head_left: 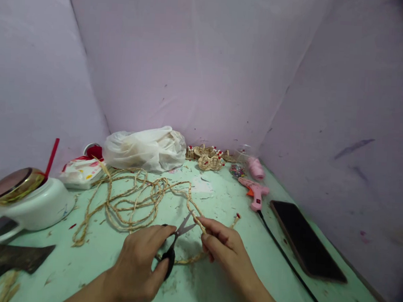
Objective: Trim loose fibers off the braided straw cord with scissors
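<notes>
My left hand [140, 265] grips small black-handled scissors [175, 247], blades parted and pointing up and right. My right hand [223, 245] pinches a braided straw rope [130, 201] just by the blade tips. The rope runs from my fingers back into a loose tangle of loops across the pale green table [213, 288]. A short piece of rope curves under the scissors between my hands.
A white mug [30, 204] with a gold lid and red straw stands at left, a dark blade [14, 258] below it. A white plastic bag [147, 150], small woven baskets [208, 158], a pink glue gun [255, 193] with black cord and a black phone [305, 241] lie behind and right.
</notes>
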`<state>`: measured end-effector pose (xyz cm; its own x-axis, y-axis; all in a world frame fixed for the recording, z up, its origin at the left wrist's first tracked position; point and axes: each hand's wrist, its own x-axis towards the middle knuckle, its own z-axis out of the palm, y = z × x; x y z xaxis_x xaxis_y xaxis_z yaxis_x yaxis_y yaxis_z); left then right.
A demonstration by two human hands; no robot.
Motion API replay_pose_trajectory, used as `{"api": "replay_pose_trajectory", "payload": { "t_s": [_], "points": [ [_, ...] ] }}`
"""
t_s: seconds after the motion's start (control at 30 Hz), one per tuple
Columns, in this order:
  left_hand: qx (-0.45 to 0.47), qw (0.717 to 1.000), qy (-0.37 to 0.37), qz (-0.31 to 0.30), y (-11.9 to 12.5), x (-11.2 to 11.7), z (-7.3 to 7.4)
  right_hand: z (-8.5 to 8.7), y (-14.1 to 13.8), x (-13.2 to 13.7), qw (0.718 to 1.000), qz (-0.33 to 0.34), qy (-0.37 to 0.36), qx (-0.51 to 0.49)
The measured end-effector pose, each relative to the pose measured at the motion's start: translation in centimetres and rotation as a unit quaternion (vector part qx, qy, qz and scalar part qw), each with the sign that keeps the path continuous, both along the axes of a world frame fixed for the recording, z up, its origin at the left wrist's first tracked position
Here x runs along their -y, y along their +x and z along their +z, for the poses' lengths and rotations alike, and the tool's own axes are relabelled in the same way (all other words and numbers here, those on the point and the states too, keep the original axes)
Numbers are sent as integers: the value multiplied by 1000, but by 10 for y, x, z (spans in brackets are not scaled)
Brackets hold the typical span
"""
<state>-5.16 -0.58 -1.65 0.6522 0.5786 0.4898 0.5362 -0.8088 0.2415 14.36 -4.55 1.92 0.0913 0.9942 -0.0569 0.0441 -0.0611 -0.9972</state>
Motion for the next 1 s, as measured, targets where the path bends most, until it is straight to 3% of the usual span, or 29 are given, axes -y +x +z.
{"api": "replay_pose_trajectory", "payload": {
  "t_s": [0.37,0.8,1.0],
  "points": [
    [-8,999,46,18,2,-1,0,4,-2,2,999,-1,-25,-36],
    [16,999,41,-1,3,-5,-2,2,-2,1,991,-11,-38,-127],
    [94,994,25,52,0,-8,-4,-1,0,-3,979,-30,-71,-187]
  ]
}}
